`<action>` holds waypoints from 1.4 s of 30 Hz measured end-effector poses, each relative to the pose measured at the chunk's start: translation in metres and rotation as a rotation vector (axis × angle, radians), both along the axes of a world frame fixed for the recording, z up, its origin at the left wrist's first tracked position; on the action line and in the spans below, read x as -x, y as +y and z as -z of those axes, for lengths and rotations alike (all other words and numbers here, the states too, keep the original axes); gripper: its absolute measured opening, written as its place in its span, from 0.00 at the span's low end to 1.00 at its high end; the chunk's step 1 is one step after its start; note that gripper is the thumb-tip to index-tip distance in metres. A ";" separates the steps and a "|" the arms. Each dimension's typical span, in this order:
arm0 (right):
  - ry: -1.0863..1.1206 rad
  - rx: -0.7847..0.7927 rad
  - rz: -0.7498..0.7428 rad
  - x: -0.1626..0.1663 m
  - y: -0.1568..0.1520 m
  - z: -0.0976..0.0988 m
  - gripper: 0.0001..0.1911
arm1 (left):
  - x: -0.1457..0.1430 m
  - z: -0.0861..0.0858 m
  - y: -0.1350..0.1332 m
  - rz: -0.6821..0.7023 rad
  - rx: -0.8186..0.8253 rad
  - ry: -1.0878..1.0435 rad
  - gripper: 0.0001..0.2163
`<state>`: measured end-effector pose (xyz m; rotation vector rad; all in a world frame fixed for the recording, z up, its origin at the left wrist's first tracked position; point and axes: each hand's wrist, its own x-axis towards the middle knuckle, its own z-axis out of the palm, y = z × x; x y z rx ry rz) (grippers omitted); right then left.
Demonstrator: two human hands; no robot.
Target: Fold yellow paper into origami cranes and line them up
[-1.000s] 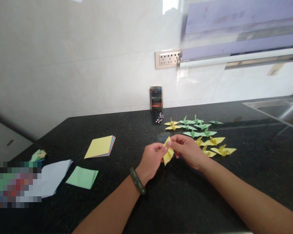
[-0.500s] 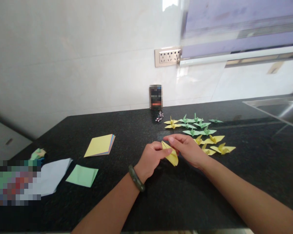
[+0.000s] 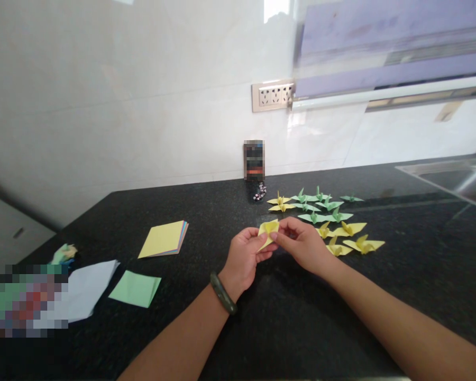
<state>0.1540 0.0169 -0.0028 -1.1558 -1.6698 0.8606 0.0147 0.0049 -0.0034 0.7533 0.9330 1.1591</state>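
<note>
A half-folded yellow paper piece (image 3: 268,230) is pinched between both of my hands above the black counter (image 3: 285,317). My left hand (image 3: 244,258), with a dark green bangle on its wrist, grips the piece's left side with closed fingers. Closed on its right side is my right hand (image 3: 303,244). Just beyond my right hand lie several finished paper cranes, yellow ones (image 3: 351,238) nearer and green ones (image 3: 321,206) farther back.
A stack of coloured paper squares (image 3: 164,239) lies to the left, with a folded green sheet (image 3: 135,289) and a white sheet (image 3: 85,288) nearer the left edge. A small dark box (image 3: 254,160) stands against the wall. A steel sink (image 3: 456,177) sits far right.
The yellow piece was turned in my fingers: it hung down, then lay flat, and now points up and left. Both hands stayed over the same spot.
</note>
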 end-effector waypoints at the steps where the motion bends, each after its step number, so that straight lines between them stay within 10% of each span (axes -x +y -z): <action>1: -0.005 -0.021 0.015 -0.001 0.001 0.001 0.09 | 0.000 0.000 -0.001 0.008 0.000 -0.004 0.08; 11: -0.079 -0.053 0.059 -0.002 0.001 0.002 0.10 | -0.003 -0.001 -0.003 0.041 -0.126 0.112 0.29; 34: -0.290 -0.288 0.177 -0.003 0.000 0.000 0.10 | -0.007 0.010 -0.005 0.053 -0.243 0.467 0.18; 42: -0.161 -0.122 0.195 -0.003 0.003 0.002 0.13 | -0.006 0.013 -0.006 0.054 -0.322 0.486 0.21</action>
